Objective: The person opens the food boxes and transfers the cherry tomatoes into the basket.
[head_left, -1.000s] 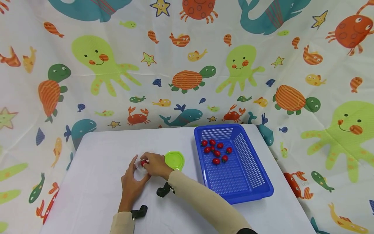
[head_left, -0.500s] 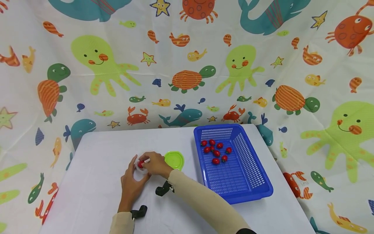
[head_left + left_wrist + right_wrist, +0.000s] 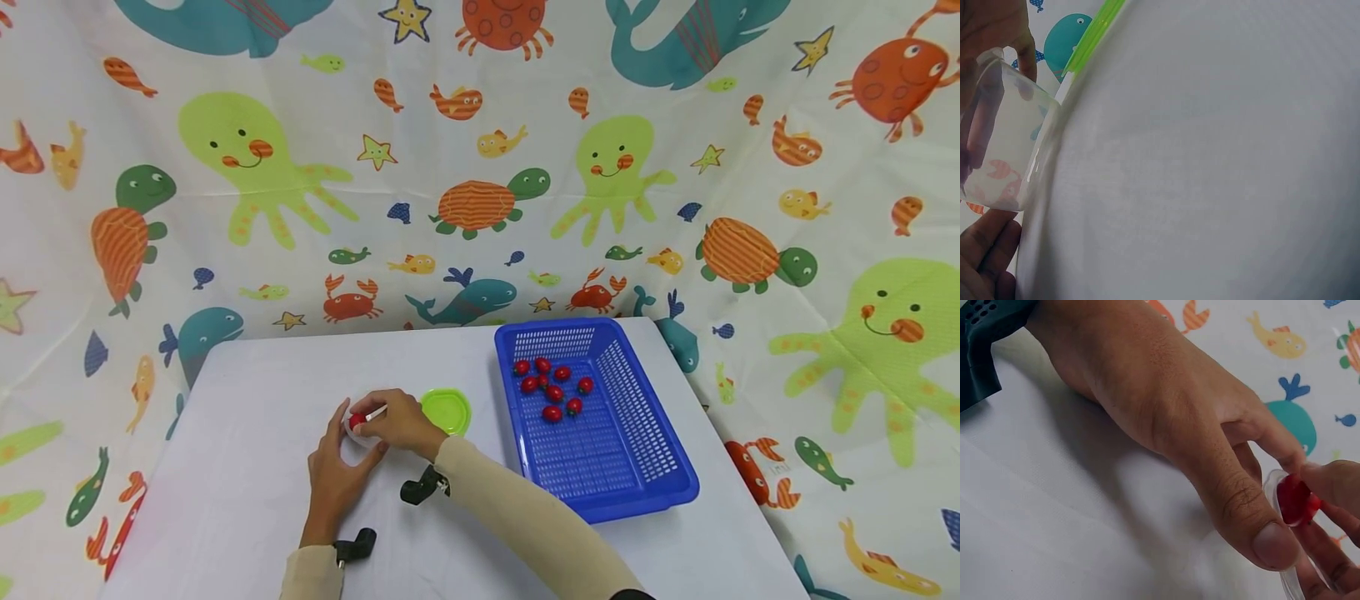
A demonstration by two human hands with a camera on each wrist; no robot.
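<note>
In the head view my left hand [image 3: 336, 471] holds a small clear plastic cup [image 3: 1013, 137], its fingers and thumb curled round the sides. At the cup's mouth my right hand [image 3: 401, 423] pinches a red cherry tomato [image 3: 357, 421] between index finger and thumb. The right wrist view shows the tomato [image 3: 1296, 499] against the cup's clear rim, with left-hand fingers [image 3: 1338, 487] close beside it. A pale strip shows between the right index finger and thumb; what it is I cannot tell. The cup's lower part is hidden by the hands in the head view.
A round green lid [image 3: 446, 412] lies on the white table [image 3: 255, 433], just right of the hands. Farther right stands a blue slotted plastic basket [image 3: 637, 450] with several cherry tomatoes [image 3: 553, 393] in its far left part. A sea-animal printed curtain [image 3: 472, 100] hangs behind.
The tomato in my right fingers has shifted slightly left at the cup's mouth, and more of it shows. The left hand stays round the cup. Lid and basket have not moved.
</note>
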